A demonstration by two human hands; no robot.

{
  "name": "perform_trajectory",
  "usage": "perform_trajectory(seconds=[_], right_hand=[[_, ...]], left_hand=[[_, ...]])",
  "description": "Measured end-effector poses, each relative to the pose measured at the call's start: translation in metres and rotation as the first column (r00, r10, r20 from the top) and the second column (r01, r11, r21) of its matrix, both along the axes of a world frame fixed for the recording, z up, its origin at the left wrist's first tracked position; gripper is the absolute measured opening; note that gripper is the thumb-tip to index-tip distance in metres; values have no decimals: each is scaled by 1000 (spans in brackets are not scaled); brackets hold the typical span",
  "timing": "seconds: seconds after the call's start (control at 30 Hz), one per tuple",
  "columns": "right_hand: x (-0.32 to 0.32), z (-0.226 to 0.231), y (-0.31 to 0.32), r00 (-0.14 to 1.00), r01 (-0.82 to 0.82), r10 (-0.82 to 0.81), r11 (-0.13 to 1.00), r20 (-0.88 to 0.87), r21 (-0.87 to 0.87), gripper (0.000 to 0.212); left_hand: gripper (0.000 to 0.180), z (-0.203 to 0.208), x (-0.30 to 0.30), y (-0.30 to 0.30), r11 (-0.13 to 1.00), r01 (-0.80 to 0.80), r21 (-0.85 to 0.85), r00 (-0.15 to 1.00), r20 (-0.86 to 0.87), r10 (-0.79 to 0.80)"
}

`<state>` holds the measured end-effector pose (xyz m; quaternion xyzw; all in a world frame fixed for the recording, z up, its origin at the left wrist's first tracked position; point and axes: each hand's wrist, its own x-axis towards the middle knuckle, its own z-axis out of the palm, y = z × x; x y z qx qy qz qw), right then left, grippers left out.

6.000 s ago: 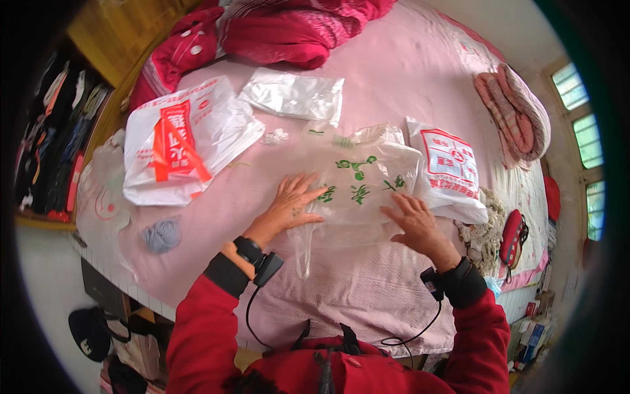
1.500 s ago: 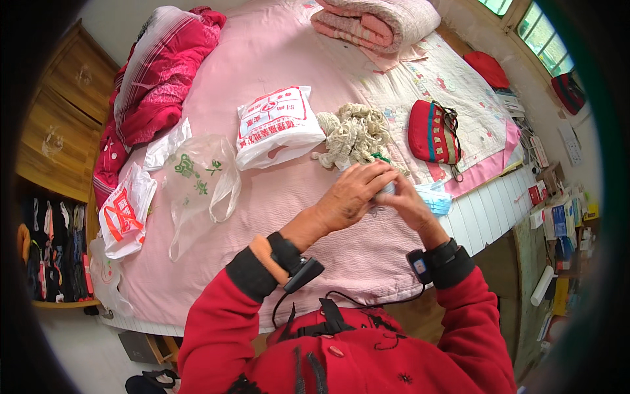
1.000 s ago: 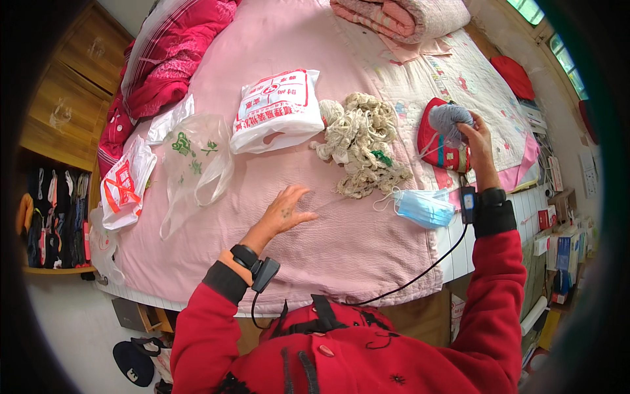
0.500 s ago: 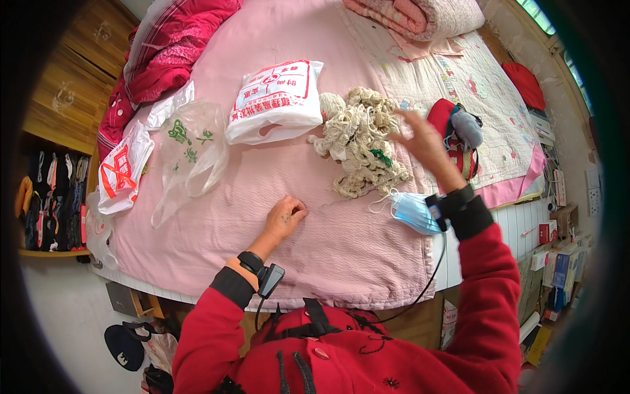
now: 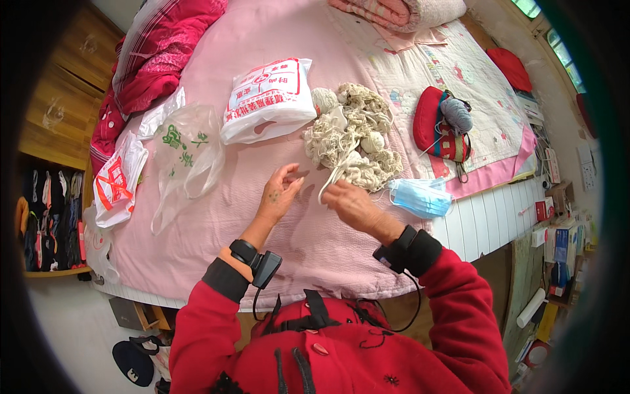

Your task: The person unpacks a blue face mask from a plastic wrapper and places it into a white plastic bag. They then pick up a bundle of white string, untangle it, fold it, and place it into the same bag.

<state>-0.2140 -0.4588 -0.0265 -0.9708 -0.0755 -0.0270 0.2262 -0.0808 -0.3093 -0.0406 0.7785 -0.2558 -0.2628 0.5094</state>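
A tangled heap of cream yarn (image 5: 348, 131) lies on the pink bedspread in front of me, with small wound balls showing in it. My right hand (image 5: 357, 209) is closed at the near edge of the heap, pinching a loose cream strand that runs up into it. To its left, my left hand (image 5: 279, 192) hovers over the bedspread with fingers apart and nothing in them. A blue face mask (image 5: 421, 197) lies just right of my right hand.
A white plastic bag with red print (image 5: 270, 98) sits left of the yarn. Further left are a clear bag (image 5: 187, 164) and another white bag (image 5: 120, 180). A red pouch (image 5: 430, 121) with a grey yarn ball (image 5: 456, 115) rests at right. Bedding is piled at the back.
My right hand has come down and left from beside the heap and now holds a strand. The left hand has lifted and opened. The heap looks rearranged; its green bit no longer shows.
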Motion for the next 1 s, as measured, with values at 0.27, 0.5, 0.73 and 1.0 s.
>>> perform_trajectory(seconds=[0.27,0.5,0.73,1.0], right_hand=[[-22,-3,31,999,-27,30,992,-26,123,15],[-29,33,-6,974,189,-219,925,56,330,11],[-11,146,-72,856,216,-514,449,53,867,11],[28,198,-23,973,14,-185,639,136,769,12]], left_hand=[[60,30,17,-55,983,182,33,873,455,-177],[47,17,29,-66,931,239,275,818,460,-345],[45,35,58,-21,878,331,345,835,327,-443],[50,144,-3,-43,796,437,-419,890,73,-450]])
